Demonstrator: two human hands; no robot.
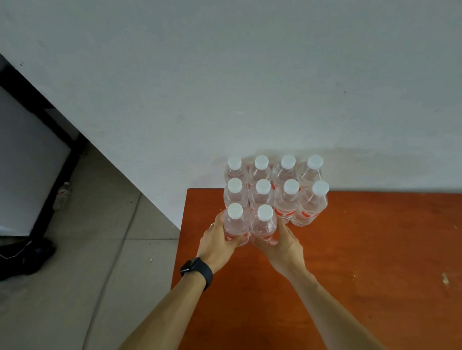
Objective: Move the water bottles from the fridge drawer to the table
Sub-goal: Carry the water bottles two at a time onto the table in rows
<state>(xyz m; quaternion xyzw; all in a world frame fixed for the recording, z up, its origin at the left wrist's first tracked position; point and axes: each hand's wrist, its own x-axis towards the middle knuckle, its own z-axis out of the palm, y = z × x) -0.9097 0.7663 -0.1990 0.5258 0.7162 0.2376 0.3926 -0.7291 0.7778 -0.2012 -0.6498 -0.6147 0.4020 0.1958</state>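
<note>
1. We see ten bottles (pixel 286 202) standing upright in a tight block at the far left corner of the counter (pixel 367 264), close against the wall (pixel 231 66). There are two rows of four, and a near row of two on the left.
2. The near two are in our hands, caps up and touching side by side: the left bottle (pixel 233 225) in the left hand (pixel 216 240), the right bottle (pixel 264 227) in the right hand (pixel 283 245).
3. Our left hand grips its bottle from the outer left side, fingers curled round the lower body. A dark watch (pixel 197 271) sits on that wrist.
4. Our right hand clasps its bottle from the right, thumb up the side and fingertips curled round the near face.
5. Both forearms reach in from the near edge and converge, the hands nearly meeting below the pair.
6. We cannot tell whether the held pair rests on the counter.
</note>
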